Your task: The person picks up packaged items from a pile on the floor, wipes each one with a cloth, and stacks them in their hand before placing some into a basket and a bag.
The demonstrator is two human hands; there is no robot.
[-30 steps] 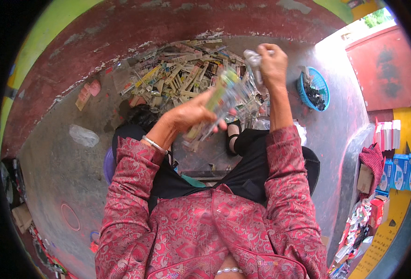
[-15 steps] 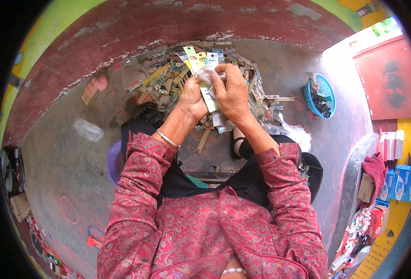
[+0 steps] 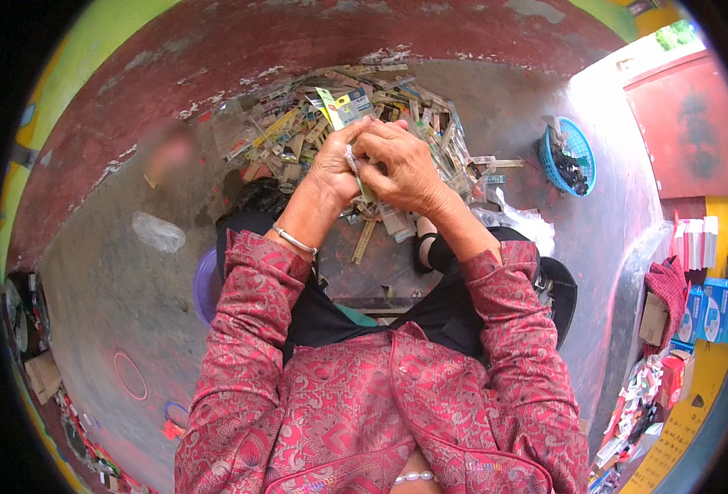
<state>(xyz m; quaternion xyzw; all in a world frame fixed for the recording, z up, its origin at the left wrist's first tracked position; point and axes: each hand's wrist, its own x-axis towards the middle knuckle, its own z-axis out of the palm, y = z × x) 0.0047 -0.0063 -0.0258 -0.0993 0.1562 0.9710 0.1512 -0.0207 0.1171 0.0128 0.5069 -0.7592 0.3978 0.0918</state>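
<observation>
My left hand (image 3: 332, 170) is closed around a small fan of printed packaging cards (image 3: 349, 108), yellow-green and bluish, whose tops stick out above the fingers. Pressed against it, my right hand (image 3: 400, 167) has its fingers curled over the lower part of the cards. A bit of crumpled white material (image 3: 351, 156) shows between the two hands; most of it is hidden by the fingers. Beyond and below the hands spreads a heap of cards and thin packages (image 3: 294, 128) on the floor.
A blue plastic basket (image 3: 590, 156) with dark items stands to the right. White plastic bags (image 3: 518, 222) lie by my right knee, a clear bag (image 3: 159, 232) at left. A purple basin (image 3: 205, 286) sits by my left leg. Blue boxes (image 3: 714, 313) line the right side.
My hands have drawn closer together and slightly lower. My right hand has turned over the cards, covering most of the white material and the cards' lower ends.
</observation>
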